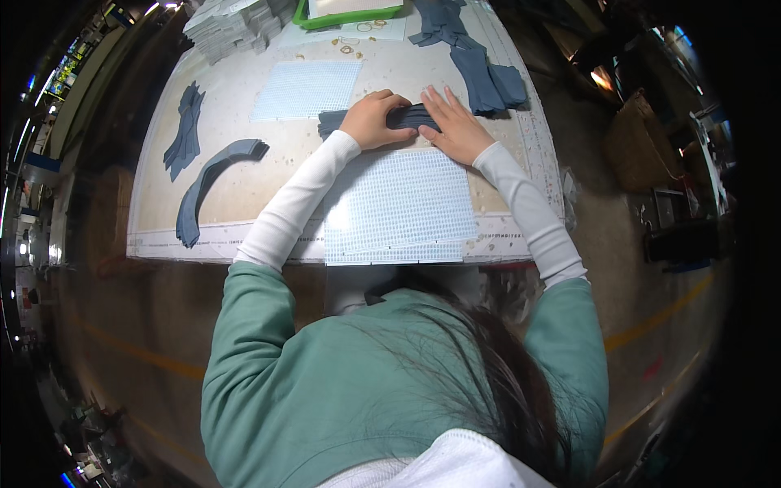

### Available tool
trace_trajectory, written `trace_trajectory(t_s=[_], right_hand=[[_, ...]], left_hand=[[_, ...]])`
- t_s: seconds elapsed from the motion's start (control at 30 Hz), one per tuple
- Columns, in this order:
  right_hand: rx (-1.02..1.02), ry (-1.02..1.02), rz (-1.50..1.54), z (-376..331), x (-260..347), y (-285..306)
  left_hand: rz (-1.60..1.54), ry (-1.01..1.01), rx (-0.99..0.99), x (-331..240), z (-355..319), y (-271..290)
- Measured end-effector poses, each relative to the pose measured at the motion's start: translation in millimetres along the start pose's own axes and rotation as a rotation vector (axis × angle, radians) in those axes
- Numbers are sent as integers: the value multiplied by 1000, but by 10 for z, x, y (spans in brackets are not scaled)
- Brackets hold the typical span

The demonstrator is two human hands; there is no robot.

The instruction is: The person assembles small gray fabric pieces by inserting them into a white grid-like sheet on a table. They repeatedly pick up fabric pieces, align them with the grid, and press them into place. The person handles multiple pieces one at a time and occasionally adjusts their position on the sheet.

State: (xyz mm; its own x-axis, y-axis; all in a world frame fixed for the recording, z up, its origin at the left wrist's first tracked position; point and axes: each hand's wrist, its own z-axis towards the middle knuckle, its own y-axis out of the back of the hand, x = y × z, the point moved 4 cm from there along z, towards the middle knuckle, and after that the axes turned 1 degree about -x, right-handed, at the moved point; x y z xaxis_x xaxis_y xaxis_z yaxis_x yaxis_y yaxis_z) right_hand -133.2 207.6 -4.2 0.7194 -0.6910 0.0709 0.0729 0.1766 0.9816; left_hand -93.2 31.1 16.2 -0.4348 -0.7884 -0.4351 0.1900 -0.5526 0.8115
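Both hands (370, 122) (460, 134) close together, left fingers (394, 101) curled, forearms (297, 203) (525, 203) converging

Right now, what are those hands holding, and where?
A stack of dark blue-grey strips: the left hand grips it near the middle; the right hand, fingers spread, touches its right end.

Dark grey-blue was shown by the strip bundle (412, 118) at upper centre; the sheets (399, 203) below were patterned in pale blue on white; the top-edge tray (350, 17) was coloured bright green.
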Motion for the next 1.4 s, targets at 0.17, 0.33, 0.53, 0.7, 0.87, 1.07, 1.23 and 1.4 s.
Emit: trace_trajectory(t_s=[0.17, 0.33, 0.53, 0.7, 0.87, 1.07, 1.23, 1.4], right_hand=[[100, -158, 20, 3, -51, -32], [132, -101, 20, 62, 135, -101], [-49, -96, 320, 514, -108, 32], [-184, -132, 583, 1186, -311, 95], [-185, -148, 692, 1949, -202, -168], [-200, -220, 426, 2481, 12, -483], [-135, -385, 419, 2581, 74, -518], [-445, -170, 414, 2480, 74, -324]], left_hand=[[13, 93, 0, 20, -4, 2], [21, 30, -14, -12, -21, 23], [-6, 79, 46, -2, -43, 121], [-466, 211, -199, 212, -40, 613], [-1304, 118, -465, 470, -259, 1155], [-1658, -101, -489, 491, -375, 1306], [-2015, -283, -272, 407, -360, 1254], [-2086, -206, -197, 486, -363, 1201]])
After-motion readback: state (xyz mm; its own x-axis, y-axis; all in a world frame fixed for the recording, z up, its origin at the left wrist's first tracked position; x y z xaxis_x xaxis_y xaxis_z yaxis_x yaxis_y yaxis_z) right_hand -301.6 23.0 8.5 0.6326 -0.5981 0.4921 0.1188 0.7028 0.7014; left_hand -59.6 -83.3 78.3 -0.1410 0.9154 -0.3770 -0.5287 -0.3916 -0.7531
